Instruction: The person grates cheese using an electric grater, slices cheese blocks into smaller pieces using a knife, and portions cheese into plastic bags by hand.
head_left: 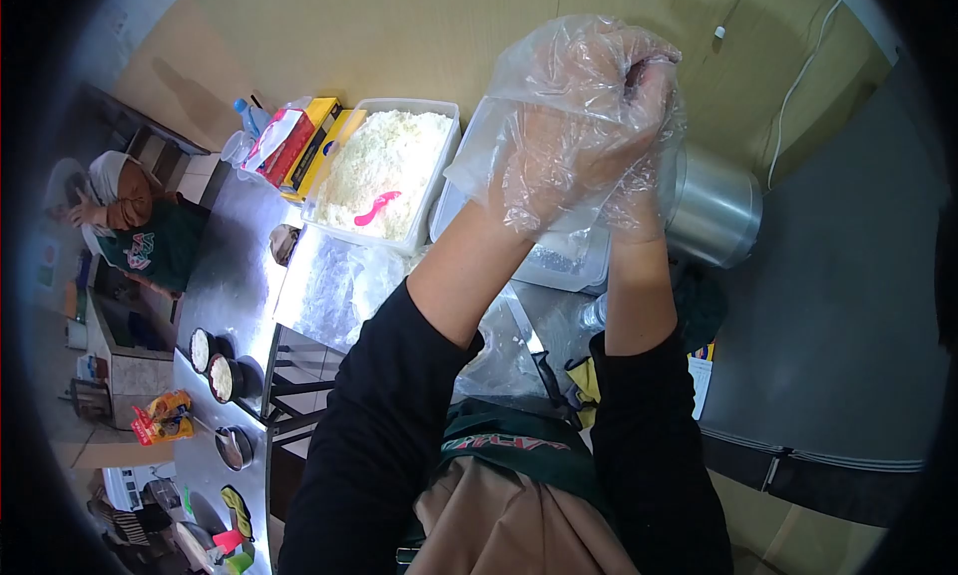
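Evidently close together, the left hand (554, 116) and right hand (644, 126) curl their fingers inside thin, clear plastic gloves (529, 191); I cannot tell whether they clasp anything else. Beneath sits a translucent rectangular plastic tub (567, 266).

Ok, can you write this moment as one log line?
left hand: raised, plastic-covered; right hand: raised, plastic-covered; pink tool: on white flakes
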Motion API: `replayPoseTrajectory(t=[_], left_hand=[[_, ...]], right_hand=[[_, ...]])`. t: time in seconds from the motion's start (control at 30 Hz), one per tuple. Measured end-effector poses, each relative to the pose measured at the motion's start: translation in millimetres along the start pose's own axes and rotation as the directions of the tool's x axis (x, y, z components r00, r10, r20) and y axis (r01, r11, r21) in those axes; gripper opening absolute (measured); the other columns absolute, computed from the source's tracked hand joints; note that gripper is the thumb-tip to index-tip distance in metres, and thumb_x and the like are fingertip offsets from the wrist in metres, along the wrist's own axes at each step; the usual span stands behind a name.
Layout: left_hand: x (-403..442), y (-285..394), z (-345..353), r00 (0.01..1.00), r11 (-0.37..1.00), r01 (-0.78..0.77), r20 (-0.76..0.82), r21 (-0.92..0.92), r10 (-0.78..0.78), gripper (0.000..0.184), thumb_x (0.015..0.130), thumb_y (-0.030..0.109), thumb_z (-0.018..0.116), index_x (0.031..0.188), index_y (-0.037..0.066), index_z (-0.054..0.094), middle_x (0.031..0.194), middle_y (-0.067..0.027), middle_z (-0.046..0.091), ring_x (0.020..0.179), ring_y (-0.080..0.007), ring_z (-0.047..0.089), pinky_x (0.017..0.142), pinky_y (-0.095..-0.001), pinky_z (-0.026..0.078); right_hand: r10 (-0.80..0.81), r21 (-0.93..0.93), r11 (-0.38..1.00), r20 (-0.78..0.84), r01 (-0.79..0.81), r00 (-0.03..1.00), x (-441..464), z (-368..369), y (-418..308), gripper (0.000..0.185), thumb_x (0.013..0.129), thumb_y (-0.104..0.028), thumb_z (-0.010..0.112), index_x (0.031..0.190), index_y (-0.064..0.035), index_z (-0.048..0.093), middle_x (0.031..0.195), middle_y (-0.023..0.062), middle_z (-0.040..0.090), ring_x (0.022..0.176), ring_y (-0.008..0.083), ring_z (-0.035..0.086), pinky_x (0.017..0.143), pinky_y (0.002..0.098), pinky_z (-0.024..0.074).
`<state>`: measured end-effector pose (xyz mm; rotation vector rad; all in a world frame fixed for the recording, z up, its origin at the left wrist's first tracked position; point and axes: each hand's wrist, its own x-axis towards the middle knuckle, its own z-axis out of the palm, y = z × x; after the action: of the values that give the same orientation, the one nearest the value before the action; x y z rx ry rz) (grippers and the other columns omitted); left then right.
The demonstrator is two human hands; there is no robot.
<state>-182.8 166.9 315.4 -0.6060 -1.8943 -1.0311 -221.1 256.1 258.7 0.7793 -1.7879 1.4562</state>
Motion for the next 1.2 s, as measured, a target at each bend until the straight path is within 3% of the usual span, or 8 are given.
replayPoseTrajectory(t=[0.27, 0.53, 0.83, 0.93, 1.2], left_hand=[[-5.9, 2.7, 0.6, 0.999, 1.0, -0.013, -0.051, 0.009, 0.013, 0.017, 0.086, 0.018, 0.064, 0.09, 0.009, 0.077, 0.08, -0.0113, 0.069, 0.072, -0.0273, 0.066, 0.069, -0.0369, 0.052], [-8.6, 12.2, -9.2, 0.999, 0.998, 0.04, 0.029, 0.04, -0.041, 0.016, 0.086, 0.019, 0.065, 0.091, 0.01, 0.077, 0.083, -0.0107, 0.07, 0.075, -0.0259, 0.067, 0.071, -0.0356, 0.053], [-12.2, 10.9, -8.1, 1.0, 1.0, -0.012, -0.023, -0.003, 0.012, 0.016, 0.086, 0.018, 0.064, 0.089, 0.009, 0.076, 0.085, -0.0111, 0.071, 0.076, -0.0261, 0.068, 0.071, -0.036, 0.054], [-16.1, 8.4, -5.3, 0.999, 0.998, 0.037, -0.014, -0.046, -0.038, 0.015, 0.085, 0.018, 0.064, 0.089, 0.01, 0.076, 0.086, -0.0107, 0.071, 0.078, -0.0266, 0.068, 0.072, -0.0362, 0.055], [-22.1, 5.7, -5.8, 1.0, 1.0, 0.003, -0.009, -0.007, -0.003, 0.015, 0.084, 0.017, 0.065, 0.09, 0.01, 0.076, 0.089, -0.0112, 0.071, 0.081, -0.0283, 0.069, 0.074, -0.0371, 0.055]], right_hand=[[0.001, -0.011, 1.0, 0.006, -0.001, 1.0, 0.3, 0.8, 0.2, 0.028, 0.082, -0.02, 0.072, 0.101, -0.0041, 0.06, 0.093, 0.0159, 0.062, 0.089, 0.0346, 0.062, 0.076, 0.0433, 0.0474], [0.005, -0.015, 1.0, 0.021, -0.005, 1.0, -4.9, 0.3, 1.0, 0.028, 0.082, -0.02, 0.072, 0.102, -0.004, 0.06, 0.094, 0.0158, 0.062, 0.089, 0.0343, 0.062, 0.076, 0.0431, 0.0475], [0.012, -0.028, 1.0, 0.03, -0.011, 0.999, -11.1, 0.2, 1.9, 0.029, 0.082, -0.021, 0.073, 0.102, -0.004, 0.06, 0.094, 0.0157, 0.062, 0.09, 0.034, 0.062, 0.076, 0.0428, 0.0476], [0.012, -0.029, 1.0, 0.034, -0.011, 0.999, -13.1, -0.5, 1.8, 0.029, 0.082, -0.021, 0.073, 0.102, -0.004, 0.06, 0.095, 0.0157, 0.063, 0.09, 0.0339, 0.062, 0.077, 0.0428, 0.0477], [0.019, -0.038, 0.999, 0.042, -0.018, 0.999, -17.5, 0.2, 3.2, 0.03, 0.082, -0.021, 0.073, 0.103, -0.0039, 0.06, 0.095, 0.0156, 0.063, 0.09, 0.0337, 0.062, 0.077, 0.0426, 0.0478]])
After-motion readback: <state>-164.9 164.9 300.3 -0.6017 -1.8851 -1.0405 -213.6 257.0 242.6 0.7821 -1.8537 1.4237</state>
